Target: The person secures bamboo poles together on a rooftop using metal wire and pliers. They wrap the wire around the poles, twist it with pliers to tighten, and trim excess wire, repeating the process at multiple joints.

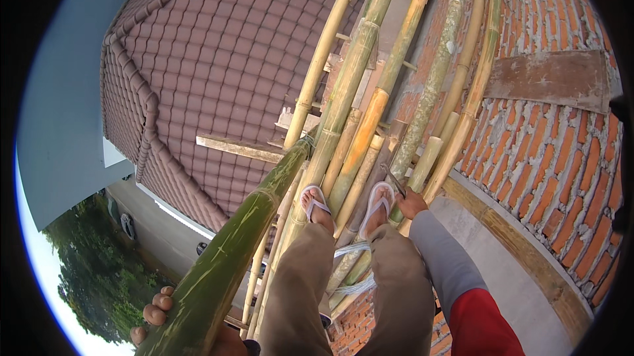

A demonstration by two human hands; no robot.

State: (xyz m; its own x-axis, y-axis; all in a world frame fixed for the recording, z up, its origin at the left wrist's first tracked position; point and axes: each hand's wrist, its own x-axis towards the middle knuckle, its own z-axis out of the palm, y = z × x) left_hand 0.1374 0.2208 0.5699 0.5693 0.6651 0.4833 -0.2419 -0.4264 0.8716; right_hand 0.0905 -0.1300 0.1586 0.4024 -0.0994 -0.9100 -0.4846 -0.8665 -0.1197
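My left hand (157,314) is wrapped around a thick green bamboo pole (244,224) at the lower left. Its fingertips show on the pole's outer side; most of the hand is hidden behind the pole. The pole slants up and away, its far end close to a tied joint beside a yellow upright pole (325,52). My right hand (413,204) is closed around a dark metal hand tool (395,181) with a slim end, whose exact kind I cannot make out. That hand is low beside my right foot, near the bamboo underfoot.
My sandalled feet (317,203) stand on a narrow platform of lengthwise bamboo poles (356,78), high up. Left lies a brown tiled roof (218,59), with a drop to trees (99,270). Right is a brick wall (535,158) with a board (551,78). Clear plastic strands (353,285) lie between my legs.
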